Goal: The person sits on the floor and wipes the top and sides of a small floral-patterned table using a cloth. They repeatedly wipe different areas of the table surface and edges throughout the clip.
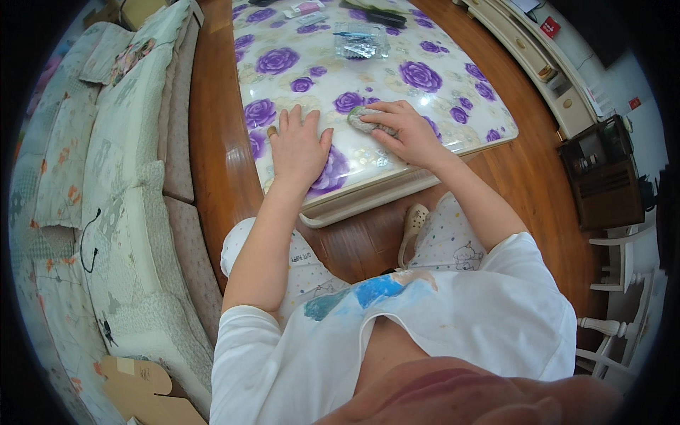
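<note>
My left hand (pixel 299 146) lies flat on the table cover (pixel 366 154), which is glossy white with purple roses; its fingers are spread and a ring is on one finger. To its right, my right hand (pixel 402 130) has its fingers over a grey, fuzzy pad or cloth (pixel 364 119) with a green edge, pressed on the cover. The palm side of the right hand and part of the pad are hidden. Farther back on the table stands a clear plastic box (pixel 361 40) with a blue pen-like item and other small things in it.
A dark case-like object (pixel 386 19) and small packets (pixel 312 18) lie at the table's far end. A covered sofa (pixel 125 143) runs along the left, with a cardboard piece (pixel 151 390) at its near end. Cabinets (pixel 576 109) and white chairs (pixel 611 326) stand on the right.
</note>
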{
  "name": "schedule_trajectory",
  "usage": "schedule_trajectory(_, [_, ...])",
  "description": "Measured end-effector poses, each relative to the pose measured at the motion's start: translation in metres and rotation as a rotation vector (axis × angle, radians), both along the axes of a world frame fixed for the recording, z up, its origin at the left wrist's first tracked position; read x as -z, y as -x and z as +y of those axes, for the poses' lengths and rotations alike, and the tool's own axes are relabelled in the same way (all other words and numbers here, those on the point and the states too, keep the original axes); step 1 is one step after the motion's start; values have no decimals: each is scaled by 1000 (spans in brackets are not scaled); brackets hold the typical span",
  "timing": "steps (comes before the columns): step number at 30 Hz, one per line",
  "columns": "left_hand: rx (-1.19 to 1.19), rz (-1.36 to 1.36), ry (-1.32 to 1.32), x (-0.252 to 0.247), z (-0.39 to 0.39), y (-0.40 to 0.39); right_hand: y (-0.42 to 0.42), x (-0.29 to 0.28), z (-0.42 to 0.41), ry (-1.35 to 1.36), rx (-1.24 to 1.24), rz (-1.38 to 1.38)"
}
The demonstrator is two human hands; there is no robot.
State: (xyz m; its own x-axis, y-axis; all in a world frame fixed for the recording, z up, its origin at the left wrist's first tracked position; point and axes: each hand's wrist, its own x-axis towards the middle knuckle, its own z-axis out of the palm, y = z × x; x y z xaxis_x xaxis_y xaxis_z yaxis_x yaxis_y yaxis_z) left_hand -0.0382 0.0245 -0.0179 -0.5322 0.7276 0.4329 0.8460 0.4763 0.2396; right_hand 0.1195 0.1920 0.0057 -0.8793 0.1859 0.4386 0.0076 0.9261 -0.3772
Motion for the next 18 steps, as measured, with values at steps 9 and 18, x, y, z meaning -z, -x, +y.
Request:
schedule_trajectory(9, [10,-6,6,-4,-2,0,9,18,85,-98,381,119])
schedule_trajectory(18, [169,-349,-118,-30,8,37,10,19,79,-80,431,154])
